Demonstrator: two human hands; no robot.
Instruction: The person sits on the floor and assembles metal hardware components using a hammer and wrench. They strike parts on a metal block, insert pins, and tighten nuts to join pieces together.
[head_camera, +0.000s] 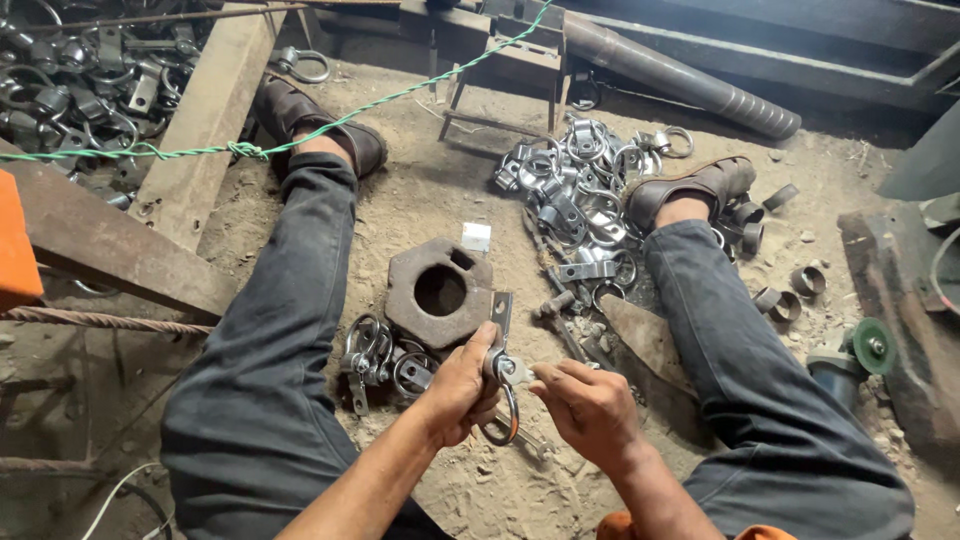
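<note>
I have my left hand (462, 385) clamped on the ring clamp (502, 392) just below the heavy nut (440, 290); right hand (590, 405) pinches its tab. A loose pinch could drop it into sand.

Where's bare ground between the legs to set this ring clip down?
Bare dirt lies between the left leg and the clip pile, beyond the hex block. More lies near the left hand and right hand, at the bottom. Crowded: the small ring pile left of the block, and the pile by the right shoe.
</note>
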